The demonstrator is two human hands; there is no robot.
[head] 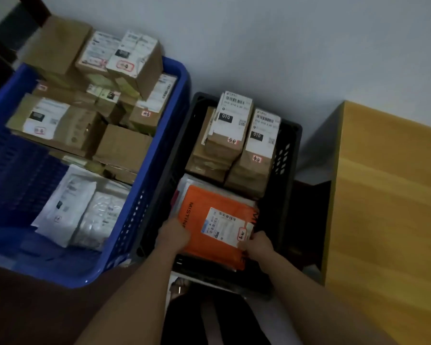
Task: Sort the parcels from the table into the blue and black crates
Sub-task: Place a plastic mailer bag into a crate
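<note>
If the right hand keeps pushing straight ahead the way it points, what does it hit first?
Probably the cardboard box standing behind the orange parcel in the black crate; the right hand grips that parcel's near edge. Depth is uncertain.

- I see a blue crate (159, 195) with brown boxes (60, 123).
- Black crate (284, 170) holds an orange parcel (209, 220) with a white label (224, 225).
- Yellowish wooden table (388, 195).

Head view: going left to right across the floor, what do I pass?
Blue crate full of boxes → black crate, where both hands hold the orange parcel → wooden table.
</note>
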